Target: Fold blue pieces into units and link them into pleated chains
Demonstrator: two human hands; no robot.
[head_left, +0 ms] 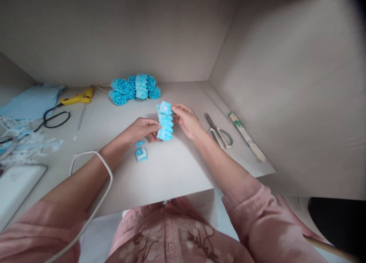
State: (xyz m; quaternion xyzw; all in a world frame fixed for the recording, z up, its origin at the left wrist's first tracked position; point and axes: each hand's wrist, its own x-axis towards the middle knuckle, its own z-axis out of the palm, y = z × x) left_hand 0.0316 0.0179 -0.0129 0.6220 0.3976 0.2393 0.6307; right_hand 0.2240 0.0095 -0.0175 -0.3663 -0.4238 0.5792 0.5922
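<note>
Between my two hands, above the table, is a blue strip of folded paper (165, 121) with a zigzag edge, held roughly upright. My left hand (147, 129) pinches its lower left side. Near the top right, the thumb and fingers of my right hand (185, 118) grip it; some fingertips are hidden behind it. On the table below my left hand lies a small folded blue paper piece (141, 154), with another blue bit (139, 143) just beyond it.
Blue paper roses (120, 91) lie at the back. A yellow glue gun (78, 97), blue sheets (31, 100) and white paper scraps (28, 141) are at left. Scissors (219, 131) and a pack of sticks (246, 135) lie at right. A white cable (107, 167) crosses my left forearm.
</note>
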